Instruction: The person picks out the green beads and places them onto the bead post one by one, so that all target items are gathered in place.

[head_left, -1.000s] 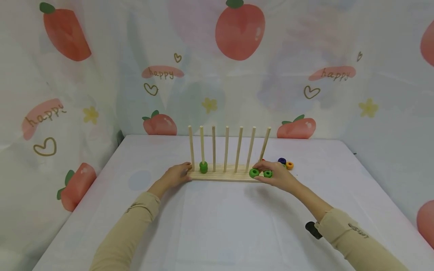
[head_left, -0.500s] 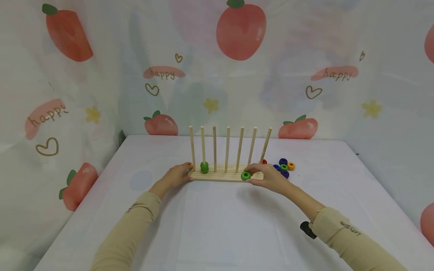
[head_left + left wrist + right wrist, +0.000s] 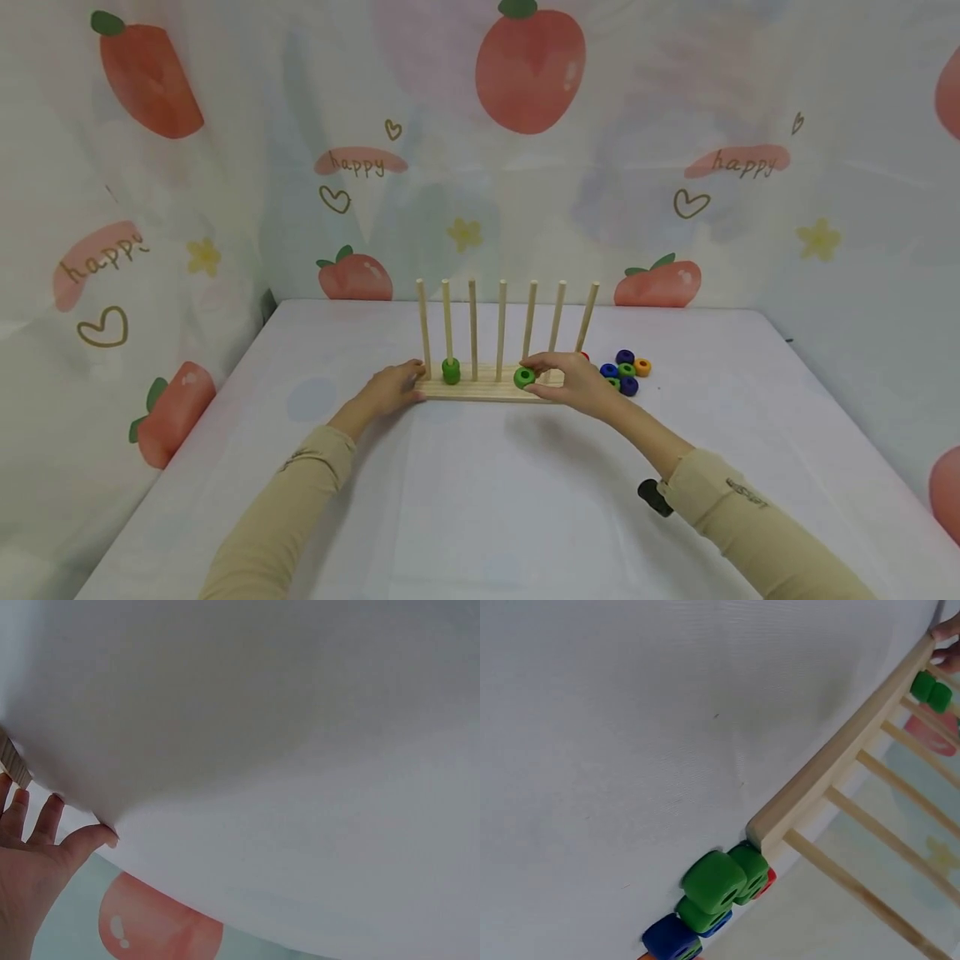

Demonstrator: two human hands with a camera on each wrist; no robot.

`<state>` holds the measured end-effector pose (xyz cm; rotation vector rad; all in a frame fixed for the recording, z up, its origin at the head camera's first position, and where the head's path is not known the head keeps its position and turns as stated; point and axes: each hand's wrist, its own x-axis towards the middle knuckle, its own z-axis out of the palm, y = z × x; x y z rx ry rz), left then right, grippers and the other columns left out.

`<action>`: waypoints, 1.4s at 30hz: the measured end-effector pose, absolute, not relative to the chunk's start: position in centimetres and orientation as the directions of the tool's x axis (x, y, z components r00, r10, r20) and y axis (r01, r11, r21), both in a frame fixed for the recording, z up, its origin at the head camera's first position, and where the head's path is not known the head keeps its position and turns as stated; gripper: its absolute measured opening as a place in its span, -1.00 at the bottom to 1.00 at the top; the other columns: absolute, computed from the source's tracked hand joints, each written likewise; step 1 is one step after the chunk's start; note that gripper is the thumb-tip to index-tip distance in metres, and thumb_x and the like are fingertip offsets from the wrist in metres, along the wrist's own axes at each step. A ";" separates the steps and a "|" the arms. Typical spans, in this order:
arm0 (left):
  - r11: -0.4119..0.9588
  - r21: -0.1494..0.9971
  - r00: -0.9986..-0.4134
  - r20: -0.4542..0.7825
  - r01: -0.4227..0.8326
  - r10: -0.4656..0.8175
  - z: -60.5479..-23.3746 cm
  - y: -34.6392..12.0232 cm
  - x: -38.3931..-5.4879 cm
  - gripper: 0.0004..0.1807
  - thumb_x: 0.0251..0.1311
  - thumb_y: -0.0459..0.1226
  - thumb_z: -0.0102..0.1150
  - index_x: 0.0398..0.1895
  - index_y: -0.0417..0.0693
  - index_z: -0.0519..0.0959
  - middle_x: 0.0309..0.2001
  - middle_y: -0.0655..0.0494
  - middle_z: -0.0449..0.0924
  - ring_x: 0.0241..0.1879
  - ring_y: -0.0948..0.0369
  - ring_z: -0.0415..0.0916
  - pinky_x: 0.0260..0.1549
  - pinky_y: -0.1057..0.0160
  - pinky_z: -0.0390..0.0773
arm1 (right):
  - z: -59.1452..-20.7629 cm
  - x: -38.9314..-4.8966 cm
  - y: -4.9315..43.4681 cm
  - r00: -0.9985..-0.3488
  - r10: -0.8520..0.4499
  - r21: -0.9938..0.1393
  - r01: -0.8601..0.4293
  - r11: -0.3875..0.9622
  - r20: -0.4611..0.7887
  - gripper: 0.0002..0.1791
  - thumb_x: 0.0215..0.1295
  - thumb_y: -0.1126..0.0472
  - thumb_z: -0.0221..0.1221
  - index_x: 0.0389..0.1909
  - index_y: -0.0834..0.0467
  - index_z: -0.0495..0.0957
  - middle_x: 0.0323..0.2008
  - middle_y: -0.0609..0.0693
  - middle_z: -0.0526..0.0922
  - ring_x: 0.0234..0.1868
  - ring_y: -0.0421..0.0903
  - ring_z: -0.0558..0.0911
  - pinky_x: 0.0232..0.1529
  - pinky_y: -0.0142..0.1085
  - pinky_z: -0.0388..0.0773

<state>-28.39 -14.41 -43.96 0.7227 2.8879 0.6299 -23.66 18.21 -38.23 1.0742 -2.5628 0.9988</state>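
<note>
In the head view, a wooden peg stand [image 3: 480, 389] with several upright dowels lies on the table. Two green beads [image 3: 450, 372] are stacked on its second dowel from the left. My left hand [image 3: 387, 388] holds the stand's left end; in the left wrist view its spread fingers lie beside a corner of the wood [image 3: 13, 761]. My right hand [image 3: 573, 383] pinches a green bead [image 3: 524, 378] between thumb and fingers, in front of the stand near the fifth dowel. The bead's hole faces the head camera. Neither this hand nor its bead can be made out in the right wrist view.
Right of the stand, a cluster of loose green, blue, purple [image 3: 628, 386] and orange [image 3: 642, 367] beads lies on the white tabletop [image 3: 480, 500]. A red bead [image 3: 584, 357] shows partly behind my right hand. A printed cloth wall [image 3: 480, 192] surrounds the table.
My right hand has moved left along the stand with the green bead, from near the rightmost dowel to near the fifth, uncovering the loose beads. My left hand has stayed put.
</note>
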 end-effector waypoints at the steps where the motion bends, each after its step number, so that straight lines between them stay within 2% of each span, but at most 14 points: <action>1: 0.800 0.416 -0.882 0.009 0.432 0.471 -44.0 -14.4 -28.4 -0.39 0.22 -0.16 0.18 0.25 -0.34 0.34 0.29 -0.26 0.34 0.20 -0.25 0.34 0.13 -0.22 0.34 | -38.1 -23.8 18.1 -0.713 -0.564 -0.510 -0.697 0.504 0.416 -0.64 0.08 0.33 0.33 -0.07 0.33 0.58 -0.20 0.12 0.72 -0.21 -0.01 0.67 -0.10 -0.03 0.59; 8: 0.800 0.413 -0.882 0.020 0.435 0.470 -43.9 -14.3 -28.5 -0.43 0.22 -0.17 0.17 0.23 -0.31 0.37 0.30 -0.25 0.32 0.20 -0.26 0.34 0.12 -0.27 0.33 | -37.5 -24.6 16.6 -0.668 -0.581 -0.490 -0.741 0.460 0.465 -0.67 0.09 0.33 0.32 -0.09 0.32 0.58 -0.22 0.12 0.72 -0.21 -0.02 0.67 -0.12 -0.07 0.61; 16: 0.803 0.406 -0.880 0.007 0.437 0.475 -44.0 -14.5 -28.7 -0.40 0.25 -0.16 0.14 0.27 -0.30 0.31 0.33 -0.26 0.28 0.20 -0.30 0.32 0.09 -0.38 0.27 | -36.9 -25.3 15.1 -0.646 -0.583 -0.492 -0.760 0.425 0.494 -0.67 0.09 0.33 0.32 -0.09 0.31 0.58 -0.20 0.13 0.71 -0.21 -0.02 0.67 -0.11 -0.10 0.61; 25: 0.818 0.343 -0.867 -0.019 0.462 0.498 -44.2 -14.8 -29.0 -0.45 0.26 -0.14 0.12 0.23 -0.23 0.31 0.29 -0.21 0.33 0.14 -0.27 0.38 0.05 -0.30 0.37 | -36.0 -25.9 13.5 -0.628 -0.592 -0.485 -0.774 0.406 0.506 -0.65 0.07 0.35 0.33 -0.09 0.32 0.58 -0.20 0.13 0.71 -0.20 -0.03 0.67 -0.10 -0.12 0.61; 32: 0.829 0.312 -0.861 -0.058 0.465 0.505 -44.3 -14.9 -28.6 -0.40 0.30 -0.08 0.03 0.31 -0.24 0.29 0.40 -0.20 0.16 0.24 -0.28 0.27 0.09 -0.37 0.28 | -35.0 -26.3 12.4 -0.593 -0.592 -0.469 -0.802 0.370 0.547 -0.66 0.06 0.37 0.34 -0.11 0.34 0.58 -0.20 0.15 0.71 -0.22 -0.02 0.67 -0.15 -0.12 0.61; 40: 0.826 0.296 -0.856 -0.050 0.480 0.515 -44.3 -14.8 -28.2 -0.37 0.32 -0.08 -0.01 0.35 -0.25 0.25 0.43 -0.14 0.11 0.26 -0.27 0.25 0.06 -0.43 0.25 | -33.8 -26.5 11.5 -0.575 -0.585 -0.451 -0.816 0.361 0.572 -0.68 0.07 0.35 0.33 -0.12 0.33 0.59 -0.23 0.13 0.71 -0.23 -0.03 0.67 -0.13 -0.19 0.61; 42: 0.824 0.292 -0.853 -0.046 0.486 0.520 -44.5 -14.8 -28.2 -0.38 0.32 -0.09 -0.01 0.35 -0.25 0.25 0.43 -0.14 0.11 0.27 -0.27 0.24 0.06 -0.44 0.25 | -33.5 -26.6 11.3 -0.576 -0.578 -0.456 -0.816 0.356 0.578 -0.68 0.07 0.35 0.33 -0.12 0.34 0.59 -0.23 0.14 0.71 -0.22 -0.02 0.67 -0.12 -0.16 0.60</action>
